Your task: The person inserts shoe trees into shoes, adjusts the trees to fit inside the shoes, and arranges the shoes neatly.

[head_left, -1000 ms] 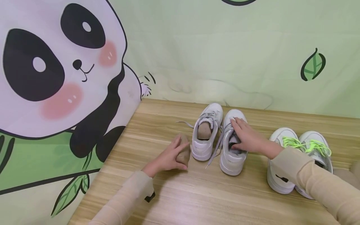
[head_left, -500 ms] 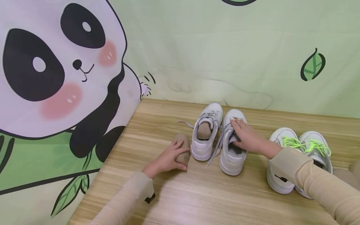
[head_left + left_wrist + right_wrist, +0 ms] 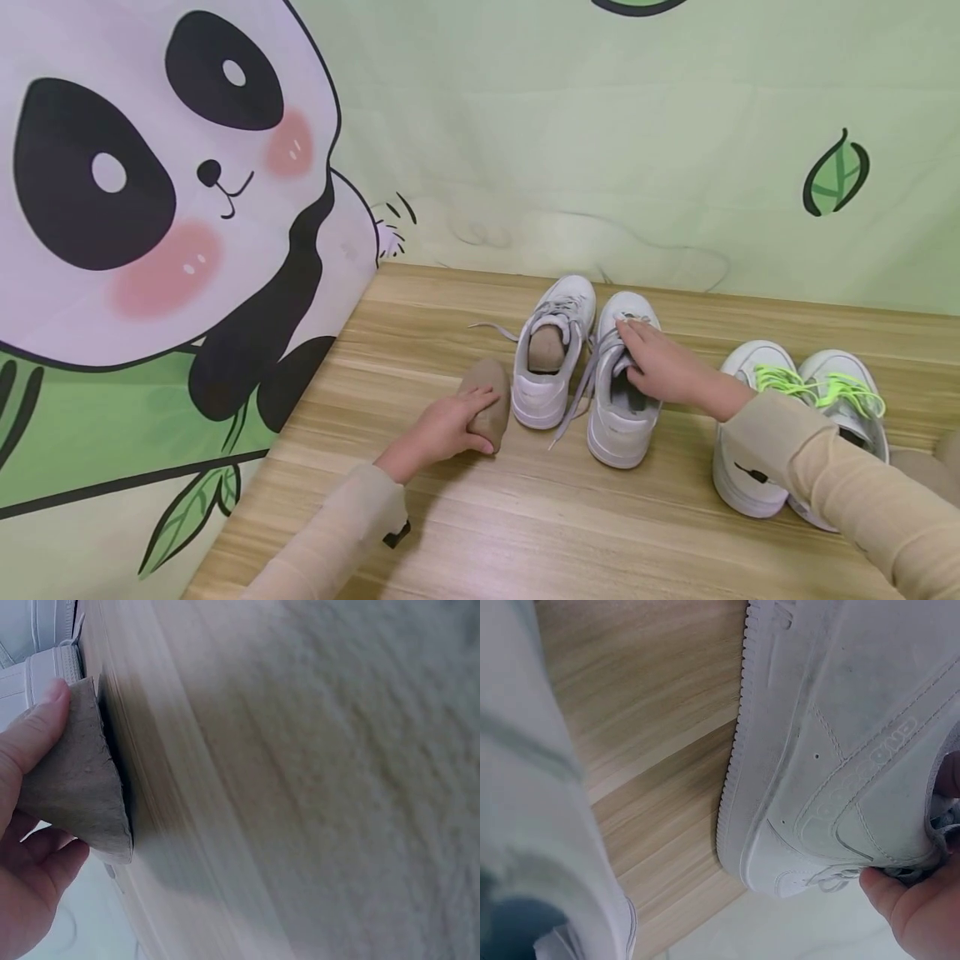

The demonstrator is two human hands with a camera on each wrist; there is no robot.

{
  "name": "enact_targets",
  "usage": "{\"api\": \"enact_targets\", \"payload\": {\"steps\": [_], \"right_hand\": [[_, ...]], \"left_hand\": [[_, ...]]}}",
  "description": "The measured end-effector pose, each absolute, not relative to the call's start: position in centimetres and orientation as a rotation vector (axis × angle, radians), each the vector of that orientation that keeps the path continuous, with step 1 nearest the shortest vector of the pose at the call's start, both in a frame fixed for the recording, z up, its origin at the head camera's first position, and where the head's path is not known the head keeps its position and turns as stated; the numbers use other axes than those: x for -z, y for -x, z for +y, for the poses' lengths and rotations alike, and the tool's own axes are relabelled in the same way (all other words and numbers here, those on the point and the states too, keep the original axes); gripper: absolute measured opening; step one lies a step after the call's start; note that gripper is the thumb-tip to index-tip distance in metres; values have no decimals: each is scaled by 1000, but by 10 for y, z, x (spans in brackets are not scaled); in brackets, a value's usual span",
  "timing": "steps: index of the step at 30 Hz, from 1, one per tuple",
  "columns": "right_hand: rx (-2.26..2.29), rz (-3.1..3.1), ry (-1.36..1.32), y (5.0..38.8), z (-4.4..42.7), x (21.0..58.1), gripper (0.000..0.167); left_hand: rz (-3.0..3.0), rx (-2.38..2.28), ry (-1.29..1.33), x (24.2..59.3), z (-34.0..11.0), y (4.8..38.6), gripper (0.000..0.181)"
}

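While my left hand [image 3: 438,427] pinches the brown, tapered paper-pulp insert [image 3: 492,419] — at nine o'clock from the white, grey-laced leather-look sneaker [image 3: 621,433] — my right hand [image 3: 666,367] grips that shoe, how firmly I can't quite see.

Here, right wrist view: outlined raised letters [image 3: 896,742] running sideways along flank of white, stitched, grey-laced, low-cut sneaker [image 3: 787,802], too faint to read! And 1 small raised mark [image 3: 782,616] up on its sole wall, can't be made out either.

Beige sleeves [image 3: 862,492], wide cuffs [image 3: 783,437] (black piece [image 3: 397,534] under each).
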State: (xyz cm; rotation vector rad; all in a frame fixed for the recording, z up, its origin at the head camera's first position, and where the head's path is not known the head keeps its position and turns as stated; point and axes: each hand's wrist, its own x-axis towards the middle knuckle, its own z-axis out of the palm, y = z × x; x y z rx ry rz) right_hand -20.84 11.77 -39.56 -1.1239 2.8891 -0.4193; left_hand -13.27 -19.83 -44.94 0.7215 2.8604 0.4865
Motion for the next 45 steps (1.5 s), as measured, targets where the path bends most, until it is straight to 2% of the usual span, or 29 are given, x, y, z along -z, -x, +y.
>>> {"api": "enact_targets", "payload": {"steps": [21,31,38,45], "right_hand": [[394,2820,1203,213,119,386,45],[454,2783,1178,216,122,385,44],[505,2790,1146,219,127,388,46],[496,2771,1118,219,131,388,57]], "left_hand": [[2925,-444,-760,448,-202,125,70],[2905,-464,-741,430,-204,119,70],[2897,-456,-756,412,-209,113,70],[2907,-438,-796,397,-211,107,69]]}}
